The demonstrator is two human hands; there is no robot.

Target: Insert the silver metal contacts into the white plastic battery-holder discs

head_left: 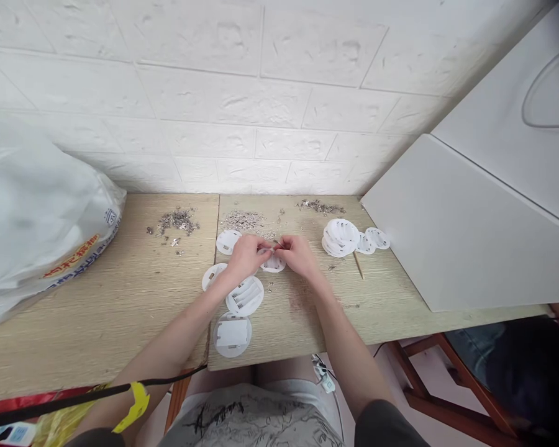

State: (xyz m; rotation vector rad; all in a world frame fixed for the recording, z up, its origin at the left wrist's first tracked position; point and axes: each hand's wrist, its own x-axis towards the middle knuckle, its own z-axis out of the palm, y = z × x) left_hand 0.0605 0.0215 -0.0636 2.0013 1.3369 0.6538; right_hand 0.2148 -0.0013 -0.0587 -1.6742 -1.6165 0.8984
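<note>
Both hands meet over a white round plastic battery holder (273,265) on the table. My left hand (248,256) has its fingers closed on the upper left edge of that holder. My right hand (298,253) is pinched at its upper right edge, with a thin dark piece at the fingertips too small to name. More white discs lie to the left: one flat disc (228,242) behind my left hand, one disc (212,276) partly under my forearm, a slotted holder (245,297), and a disc with a rectangular raised part (232,335) near the front edge.
Small metal pieces lie in heaps: a left heap (179,220), a middle heap (245,220) and a right heap (321,206). Stacked holders (341,237) stand at right beside a thin wooden stick (358,266). A white bag (41,217) bulges at left; a white panel (470,236) bounds the right.
</note>
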